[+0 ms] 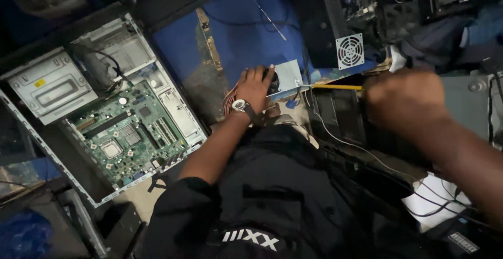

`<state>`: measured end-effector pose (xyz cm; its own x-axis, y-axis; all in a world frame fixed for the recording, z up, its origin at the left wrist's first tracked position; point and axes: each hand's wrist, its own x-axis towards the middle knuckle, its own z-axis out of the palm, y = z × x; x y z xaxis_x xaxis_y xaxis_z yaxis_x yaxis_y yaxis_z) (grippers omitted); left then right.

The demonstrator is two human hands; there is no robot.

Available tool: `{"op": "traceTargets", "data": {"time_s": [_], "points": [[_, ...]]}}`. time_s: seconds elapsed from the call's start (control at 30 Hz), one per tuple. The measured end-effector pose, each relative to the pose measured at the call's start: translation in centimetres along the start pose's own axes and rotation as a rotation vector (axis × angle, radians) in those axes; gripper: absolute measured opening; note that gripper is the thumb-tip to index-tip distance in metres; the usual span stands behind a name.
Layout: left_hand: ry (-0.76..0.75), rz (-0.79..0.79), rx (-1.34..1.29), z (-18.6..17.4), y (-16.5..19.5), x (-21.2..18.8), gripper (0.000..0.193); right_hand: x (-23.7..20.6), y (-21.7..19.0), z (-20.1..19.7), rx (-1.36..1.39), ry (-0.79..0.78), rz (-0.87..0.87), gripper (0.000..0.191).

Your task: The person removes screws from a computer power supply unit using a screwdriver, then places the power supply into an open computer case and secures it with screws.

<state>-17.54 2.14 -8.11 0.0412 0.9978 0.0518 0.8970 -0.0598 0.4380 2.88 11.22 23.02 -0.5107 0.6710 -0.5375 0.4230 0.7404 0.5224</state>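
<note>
**Two hands on a small power supply box**

Two hands point(255, 87) point(406, 99) at work over a grey power supply box point(288, 78), just above picture centre. Left hand, with wristwatch point(240, 105), pressed flat on the box's left end, fingers spread narrow over its fan opening. Right hand at three o'clock of the box, blurred, fist closed round a yellow-handled screwdriver point(335, 86); tip touching the box's right edge, or so it seems through the blur. Bundle of coloured wires point(229, 99) trailing at nine o'clock of the left wrist. Open computer case point(112, 115) with green motherboard point(128, 133) well apart at nine o'clock. Blue cloth point(236, 28) at twelve. White fan grille point(350, 51) at one o'clock.
</note>
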Motion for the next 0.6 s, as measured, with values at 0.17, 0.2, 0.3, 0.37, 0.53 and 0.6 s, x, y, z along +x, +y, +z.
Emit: {"op": "traceTargets", "data": {"time_s": [0.17, 0.2, 0.3, 0.37, 0.53, 0.6], "points": [[0.026, -0.005, -0.007, 1.5, -0.6, 0.9, 0.085, 2.7, 0.1, -1.3, 0.212, -0.364, 0.261, 0.048], [0.066, -0.001, 0.024, 1.8, -0.6, 1.0, 0.082, 2.7, 0.1, -1.3, 0.216, -0.336, 0.245, 0.047], [0.101, 0.008, 0.044, 2.2, -0.5, 0.8, 0.081, 2.4, 0.2, -1.1, 0.218, -0.247, 0.183, 0.042], [0.018, 0.003, -0.029, 1.7, -0.5, 0.5, 0.092, 2.1, 0.4, -0.8, 0.202, -0.168, 0.120, 0.052], [0.015, 0.011, -0.034, -0.3, 0.0, 0.2, 0.093, -0.8, 0.7, 0.3, -0.093, 0.362, -0.135, 0.022], [-0.011, 0.009, -0.038, -0.8, 0.1, 0.6, 0.096, -1.2, 0.8, 0.6, -0.168, 0.471, -0.180, 0.024]]}}
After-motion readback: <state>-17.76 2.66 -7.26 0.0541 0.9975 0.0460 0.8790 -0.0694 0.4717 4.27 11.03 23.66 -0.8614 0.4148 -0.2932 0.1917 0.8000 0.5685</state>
